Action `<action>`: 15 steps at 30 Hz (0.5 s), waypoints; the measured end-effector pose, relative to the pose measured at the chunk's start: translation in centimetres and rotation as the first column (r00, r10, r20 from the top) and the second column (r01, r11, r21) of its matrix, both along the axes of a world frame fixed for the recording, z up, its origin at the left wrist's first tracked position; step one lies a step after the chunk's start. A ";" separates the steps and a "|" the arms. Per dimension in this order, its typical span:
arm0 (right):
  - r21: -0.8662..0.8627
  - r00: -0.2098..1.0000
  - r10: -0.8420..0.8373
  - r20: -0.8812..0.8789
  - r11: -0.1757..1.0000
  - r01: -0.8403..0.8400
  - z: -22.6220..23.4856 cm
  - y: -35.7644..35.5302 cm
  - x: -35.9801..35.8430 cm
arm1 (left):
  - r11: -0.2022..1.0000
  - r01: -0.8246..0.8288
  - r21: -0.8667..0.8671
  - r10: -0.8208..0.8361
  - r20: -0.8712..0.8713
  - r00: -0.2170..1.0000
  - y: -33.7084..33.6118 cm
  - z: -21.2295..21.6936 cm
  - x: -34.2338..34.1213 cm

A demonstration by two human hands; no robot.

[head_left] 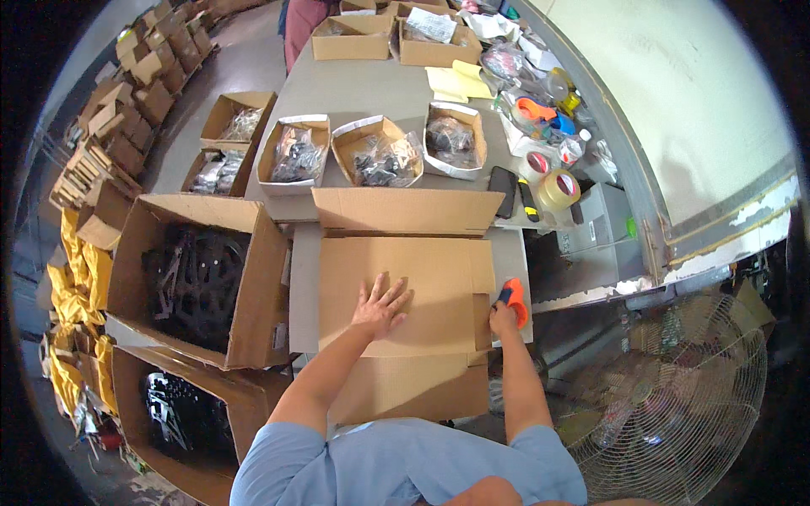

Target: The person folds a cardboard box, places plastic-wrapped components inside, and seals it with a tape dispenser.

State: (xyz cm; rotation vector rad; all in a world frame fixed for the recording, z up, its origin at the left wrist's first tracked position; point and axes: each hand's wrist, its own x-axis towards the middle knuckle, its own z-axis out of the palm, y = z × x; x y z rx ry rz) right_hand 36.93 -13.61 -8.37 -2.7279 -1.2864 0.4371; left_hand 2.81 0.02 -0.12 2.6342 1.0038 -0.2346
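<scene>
Head view: left hand (381,305) lies flat, fingers spread, pressing closed flaps of large brown cardboard carton (405,291) on grey table (371,88). Right hand (504,319) grips orange tape dispenser (513,300) at carton's right edge. Sealing step apparently starting; next move calls for steady pull along seam.

I am pressing my left hand (381,305) flat on the closed flap of a brown cardboard box (405,291) sitting on the grey surface (371,88) in front of me, its far flap (405,211) standing open. Beyond it, three small open cartons (381,150) holding clear bags of dark parts are sitting in a row. Two more brown boxes (396,38) are resting at the far end. To my left, two big open cartons (202,282) of black parts are standing on the floor, and flattened brown boxes (126,93) are lying stacked farther off.
</scene>
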 end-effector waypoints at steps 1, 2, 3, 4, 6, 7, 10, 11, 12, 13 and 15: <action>0.031 0.998 -0.059 0.009 0.998 0.059 1.6 0.7 -0.4 | 1.000 -0.017 -0.019 0.017 0.013 1.000 0.0 -0.1 -0.4; 0.066 0.993 -0.119 0.017 0.991 0.118 3.9 1.6 -1.2 | 0.999 -0.032 -0.035 0.033 0.028 0.999 0.1 -0.1 -0.8; 0.231 0.987 -0.157 -0.024 0.960 0.158 6.9 2.5 -1.8 | 0.999 -0.033 -0.024 0.034 0.043 0.998 0.4 -0.3 -1.1; 0.385 0.979 -0.188 -0.072 0.901 0.201 9.6 3.3 -2.1 | 0.999 -0.033 -0.015 0.033 0.060 0.998 0.6 -0.8 -1.1; 0.486 0.990 0.017 0.139 0.870 -0.083 13.1 4.9 -4.9 | 1.000 -0.023 -0.015 0.024 0.075 0.997 0.0 -1.5 -1.3; 0.451 0.983 0.114 0.143 0.877 -0.167 15.8 6.5 -7.7 | 1.000 -0.026 -0.006 0.026 0.079 0.997 0.2 -1.7 -1.5; 0.210 0.825 0.475 -0.306 0.879 -0.429 16.1 12.1 -10.6 | 0.999 -0.011 0.043 0.006 0.124 0.992 0.2 -2.6 -1.0; 0.159 0.859 0.394 -0.328 0.919 -0.360 18.1 14.3 -13.9 | 0.998 -0.020 0.062 0.012 0.127 0.992 0.3 -3.3 -1.4; 0.107 0.890 0.304 -0.341 0.953 -0.284 20.3 16.0 -16.9 | 0.996 -0.037 0.079 0.025 0.148 0.989 0.6 -3.6 -1.5; 0.400 0.907 0.394 -0.150 0.863 -0.309 17.6 17.2 -16.8 | 0.995 -0.037 0.088 0.021 0.172 0.985 0.4 -3.8 -1.4; 0.519 0.925 0.376 -0.062 0.804 -0.292 15.3 17.8 -17.8 | 0.994 -0.025 0.103 0.004 0.196 0.981 0.1 -4.1 -1.5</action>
